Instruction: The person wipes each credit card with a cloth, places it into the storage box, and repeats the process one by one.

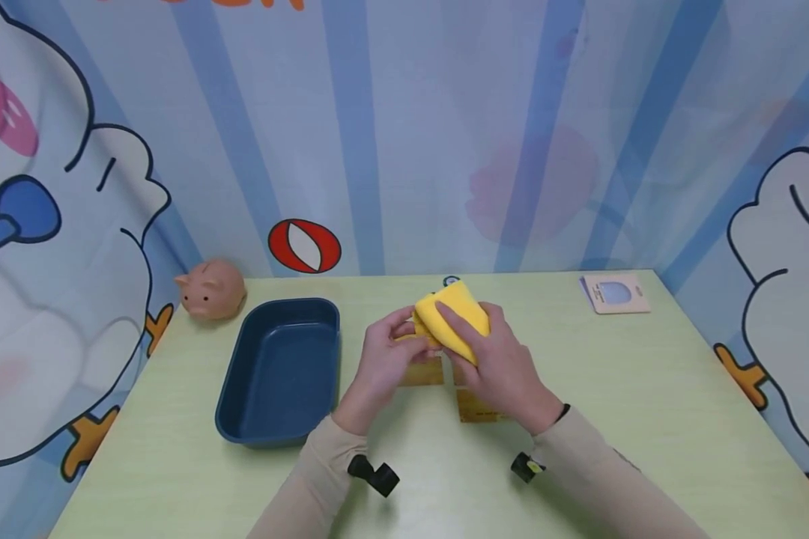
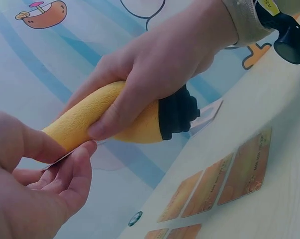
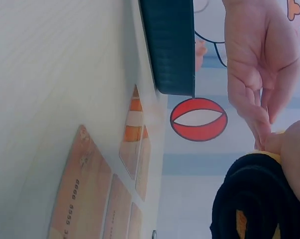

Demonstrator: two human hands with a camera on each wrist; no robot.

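Observation:
Over the middle of the table, my right hand (image 1: pixel 508 367) grips a folded cloth (image 1: pixel 458 318), yellow outside with a dark layer that shows at its end in both wrist views. My left hand (image 1: pixel 384 355) pinches a thin flat card (image 2: pixel 57 162) by its edge, and the cloth lies over most of it. Thumb and fingers of both hands nearly meet at the cloth. Below the hands, several gold bank cards (image 2: pixel 204 184) lie in rows on the table, partly hidden by the hands in the head view; embossed numbers show on one card (image 3: pixel 77 194).
Left of the hands stands a deep blue rectangular tray (image 1: pixel 337 359). A pink piggy bank (image 1: pixel 212 290) sits at the back left corner. Toward the back right lies a small pale booklet (image 1: pixel 616 293). A printed curtain (image 1: pixel 431 150) hangs behind the pale green table (image 1: pixel 647 404).

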